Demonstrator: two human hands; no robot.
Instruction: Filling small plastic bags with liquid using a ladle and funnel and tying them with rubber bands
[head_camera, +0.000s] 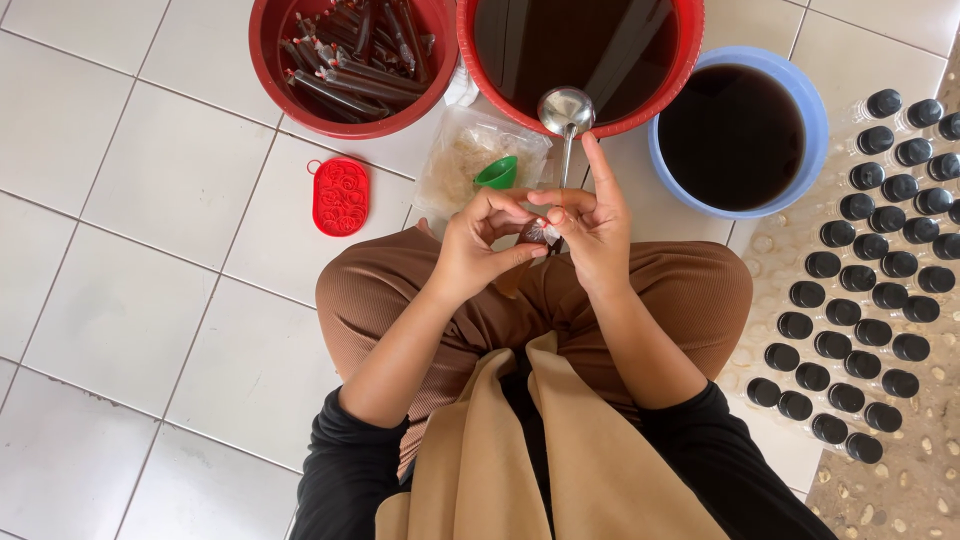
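A: Okay, quick pass. Where's the thing being worked?

B: Small clear plastic pouch (543, 233), pinched between both hands over the lap, just above the knees. Left hand (482, 248) has thumb and forefinger closed on its top end. Right hand (590, 232) is pinched on the same end from the other side, forefinger sticking straight out toward the tubs.

A: Grip state?

B: Both narrow, closed on the pouch. Hands touching each other at the fingertips.

A: Axis?

B: Pouch mostly hidden. What shows hangs down from the fingers, so its long axis looks roughly vertical, but I can't tell for sure. Neither hand is nearer; it sits between them.

A: Ladle?

B: Metal ladle (566, 110), bowl resting at the rim of the red tub of dark liquid (680, 62), handle running back toward the right hand. Green funnel (497, 173) just beside the left hand.

A: Surroundings?

B: White tiled floor (120, 300), person seated cross-legged. Red tub of filled dark pouches (352, 60) to the left, blue tub (737, 135) of dark liquid to the right, rows of black-capped bottles (860, 270) far right, red lid (341, 196) on the tiles.
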